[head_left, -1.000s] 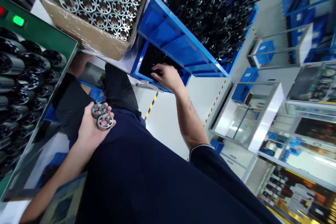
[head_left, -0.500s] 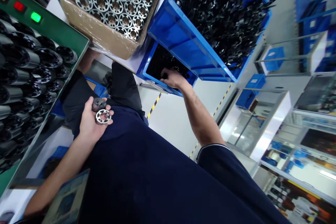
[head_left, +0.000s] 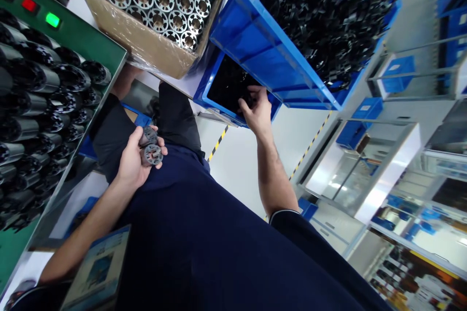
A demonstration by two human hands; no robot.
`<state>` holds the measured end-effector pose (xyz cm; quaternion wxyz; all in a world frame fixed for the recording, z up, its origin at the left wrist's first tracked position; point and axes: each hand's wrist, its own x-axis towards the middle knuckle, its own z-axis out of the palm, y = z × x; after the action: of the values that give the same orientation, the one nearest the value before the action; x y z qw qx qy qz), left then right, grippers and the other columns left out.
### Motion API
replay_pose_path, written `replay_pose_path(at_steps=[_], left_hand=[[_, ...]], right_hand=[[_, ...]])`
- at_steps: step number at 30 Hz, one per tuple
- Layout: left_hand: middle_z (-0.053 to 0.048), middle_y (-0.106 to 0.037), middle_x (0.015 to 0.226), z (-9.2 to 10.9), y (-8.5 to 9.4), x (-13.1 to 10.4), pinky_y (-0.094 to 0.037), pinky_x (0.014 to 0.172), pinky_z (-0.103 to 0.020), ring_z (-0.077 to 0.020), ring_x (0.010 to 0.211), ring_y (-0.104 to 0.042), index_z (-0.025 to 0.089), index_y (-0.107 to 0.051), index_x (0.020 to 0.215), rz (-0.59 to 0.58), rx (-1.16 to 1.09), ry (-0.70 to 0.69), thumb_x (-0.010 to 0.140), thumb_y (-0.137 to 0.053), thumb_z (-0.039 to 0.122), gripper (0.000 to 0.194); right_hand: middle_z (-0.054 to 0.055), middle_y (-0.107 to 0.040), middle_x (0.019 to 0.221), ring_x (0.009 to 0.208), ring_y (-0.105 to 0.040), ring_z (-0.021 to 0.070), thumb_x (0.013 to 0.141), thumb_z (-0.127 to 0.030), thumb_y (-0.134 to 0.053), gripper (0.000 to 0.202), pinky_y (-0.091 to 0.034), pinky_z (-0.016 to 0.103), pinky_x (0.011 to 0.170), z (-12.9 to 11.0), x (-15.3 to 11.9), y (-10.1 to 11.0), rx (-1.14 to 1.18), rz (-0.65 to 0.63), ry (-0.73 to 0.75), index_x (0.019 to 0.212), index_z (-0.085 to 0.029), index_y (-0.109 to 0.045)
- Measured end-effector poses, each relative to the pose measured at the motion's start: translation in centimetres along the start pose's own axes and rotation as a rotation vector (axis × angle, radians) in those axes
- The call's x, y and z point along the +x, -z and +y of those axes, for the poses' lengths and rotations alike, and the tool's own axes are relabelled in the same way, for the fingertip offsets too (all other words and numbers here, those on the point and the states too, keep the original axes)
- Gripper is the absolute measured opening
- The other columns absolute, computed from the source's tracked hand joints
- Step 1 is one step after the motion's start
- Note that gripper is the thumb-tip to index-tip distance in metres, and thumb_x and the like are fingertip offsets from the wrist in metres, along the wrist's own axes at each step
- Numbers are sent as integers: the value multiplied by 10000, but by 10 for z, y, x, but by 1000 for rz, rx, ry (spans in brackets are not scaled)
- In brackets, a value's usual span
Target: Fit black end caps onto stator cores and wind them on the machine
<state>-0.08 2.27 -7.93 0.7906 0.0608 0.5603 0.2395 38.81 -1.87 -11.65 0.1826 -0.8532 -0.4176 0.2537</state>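
My left hand [head_left: 134, 158] is wrapped round two short slotted cylinders, held side by side near my lap. The upper cylinder [head_left: 148, 136] and the lower cylinder [head_left: 152, 154] both show dark slotted end faces. My right hand [head_left: 258, 111] reaches over the small blue bin [head_left: 215, 99], its thumb and fingers curled round something dark that is too small to make out. Black parts [head_left: 228, 82] lie inside this bin. Above it, a large blue bin [head_left: 270, 53] is heaped with black plastic pieces [head_left: 321, 19].
A plastic-lined cardboard box [head_left: 134, 41] holds rows of slotted metal cylinders [head_left: 164, 0]. At the left, a green machine tray [head_left: 109, 48] carries many larger metal cylinders [head_left: 25, 102]. Metal-framed carts [head_left: 386, 170] stand at the right.
The lower cylinder in my left hand now shows a dark slotted face instead of a bright metal ring. My right hand has shifted right within the small bin, and the view has shifted slightly.
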Motion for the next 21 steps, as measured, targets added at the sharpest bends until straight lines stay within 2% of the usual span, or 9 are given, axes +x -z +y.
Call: replay_pose_path(at_steps=[2,4,6,9,11,14,16,19,21], left_hand=[[-47,-752,826,1,-8,-6,-439,378,-258,-233,602,-748,223,-737,1184,6,-2,-73,1145,-708,503,284],[-28,-748,829,2,-17,-16,-485,452,-265,-214,591,-733,238,-739,1148,-26,-14,-170,1060,-847,407,218],[-5,-761,869,3,-28,-28,-564,575,-290,-195,621,-730,259,-731,1135,-69,6,-302,853,-1040,270,418],[4,-807,1013,10,-42,-50,-671,791,-372,-227,799,-787,308,-717,1173,-149,158,-491,557,-1181,149,788],[4,-805,1031,16,-49,-65,-680,864,-410,-250,882,-798,317,-703,1163,-151,239,-596,550,-1209,193,804],[13,-762,913,24,-51,-78,-636,843,-412,-241,854,-778,297,-674,1072,-34,257,-693,677,-1151,199,627],[30,-744,867,27,-47,-80,-614,839,-411,-227,827,-771,296,-666,1051,5,270,-744,743,-1104,185,547],[44,-769,918,25,-36,-76,-616,857,-410,-196,801,-759,309,-698,1140,-93,253,-823,834,-1082,216,500],[35,-787,980,23,-32,-74,-629,842,-404,-202,818,-756,321,-719,1193,-163,180,-741,779,-1160,323,605]], right_hand=[[134,-819,1319,832,-801,236,1065,-613,-704,532,-739,427,827,-24,-20,2,181,51,68,1470,-279,-621],[43,-804,1168,701,-730,181,1080,-681,-768,481,-690,364,690,-57,-49,2,436,7,217,1374,-324,-637],[-21,-772,1033,589,-647,140,1084,-704,-844,459,-606,314,555,-96,-80,0,663,-115,350,1327,-352,-678],[-15,-783,1038,678,-737,141,1091,-657,-903,419,-664,289,618,-148,-118,1,810,-371,426,1292,-324,-746],[0,-809,1086,756,-794,149,1101,-561,-914,350,-719,293,706,-170,-131,3,866,-486,426,1284,-303,-764],[14,-849,1150,726,-806,131,1101,-425,-911,263,-715,269,672,-180,-133,3,962,-577,435,1280,-287,-777],[28,-871,1159,706,-814,131,1092,-402,-924,249,-709,262,644,-178,-129,0,987,-613,450,1270,-270,-811],[27,-883,1047,733,-816,150,1021,-431,-1033,299,-726,285,689,-174,-123,-6,955,-586,524,1215,-250,-897],[20,-877,971,742,-802,165,950,-471,-1103,325,-726,309,697,-175,-123,-8,930,-495,600,1136,-263,-937]])
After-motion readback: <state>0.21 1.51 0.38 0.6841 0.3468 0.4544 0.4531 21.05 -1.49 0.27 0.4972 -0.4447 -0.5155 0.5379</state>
